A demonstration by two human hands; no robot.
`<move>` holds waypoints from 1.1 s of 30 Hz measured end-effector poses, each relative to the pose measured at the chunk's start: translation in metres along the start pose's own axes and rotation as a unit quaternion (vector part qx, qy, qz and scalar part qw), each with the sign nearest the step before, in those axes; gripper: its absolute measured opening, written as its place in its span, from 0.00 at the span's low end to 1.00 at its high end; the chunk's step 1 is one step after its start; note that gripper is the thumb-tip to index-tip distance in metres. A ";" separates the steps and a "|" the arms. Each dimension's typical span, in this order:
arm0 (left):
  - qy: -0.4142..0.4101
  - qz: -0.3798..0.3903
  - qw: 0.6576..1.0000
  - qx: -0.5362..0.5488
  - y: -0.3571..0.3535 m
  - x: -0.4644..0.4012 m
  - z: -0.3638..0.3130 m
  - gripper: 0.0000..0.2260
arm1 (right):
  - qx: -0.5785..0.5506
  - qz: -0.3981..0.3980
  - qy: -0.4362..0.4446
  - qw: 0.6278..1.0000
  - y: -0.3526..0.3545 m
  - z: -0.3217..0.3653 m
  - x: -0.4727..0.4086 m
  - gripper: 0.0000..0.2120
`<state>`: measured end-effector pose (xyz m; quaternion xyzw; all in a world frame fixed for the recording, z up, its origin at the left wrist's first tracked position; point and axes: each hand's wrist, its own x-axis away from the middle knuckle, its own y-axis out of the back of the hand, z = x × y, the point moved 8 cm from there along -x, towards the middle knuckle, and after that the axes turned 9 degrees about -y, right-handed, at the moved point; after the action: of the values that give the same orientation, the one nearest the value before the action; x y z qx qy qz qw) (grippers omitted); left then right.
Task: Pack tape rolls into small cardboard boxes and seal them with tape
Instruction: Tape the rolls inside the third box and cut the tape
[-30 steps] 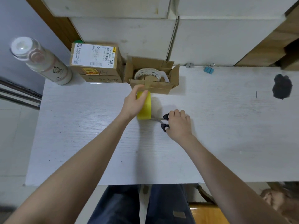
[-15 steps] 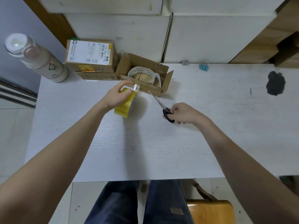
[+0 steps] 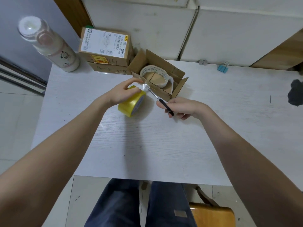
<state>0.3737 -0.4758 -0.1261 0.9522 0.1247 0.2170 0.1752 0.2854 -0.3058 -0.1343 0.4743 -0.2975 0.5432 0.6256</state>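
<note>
My left hand [image 3: 122,94] grips a yellow tape roll [image 3: 132,104] lifted above the white table [image 3: 147,145], with a short strip of clear tape pulled up from it. My right hand [image 3: 182,107] holds black-handled scissors [image 3: 161,101], whose blades point up-left and reach the strip. Just behind stands a small open cardboard box [image 3: 177,82] with a white tape roll [image 3: 154,76] lying inside.
Two closed cardboard boxes [image 3: 106,49] are stacked at the back left beside a white bottle [image 3: 49,46]. A blue binder clip [image 3: 222,67] lies at the back right and a black patch [image 3: 295,92] at the right edge. An orange stool [image 3: 211,213] stands below.
My right hand picked the scissors up off the table and brought the blades to the tape strip. My left hand lifted the yellow roll and pulled out a strip.
</note>
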 end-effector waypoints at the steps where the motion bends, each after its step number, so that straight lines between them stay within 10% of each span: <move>1: -0.002 -0.001 1.000 0.003 0.000 0.000 0.000 0.14 | -0.008 -0.001 0.001 1.000 0.000 0.002 -0.001 0.29; 33: 0.007 0.016 1.000 -0.005 0.001 -0.003 0.007 0.21 | -0.084 -0.052 0.039 0.994 0.006 0.002 -0.014 0.19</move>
<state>0.3748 -0.4797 -0.1320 0.9517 0.1091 0.2270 0.1757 0.2766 -0.3133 -0.1445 0.4129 -0.2927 0.5012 0.7019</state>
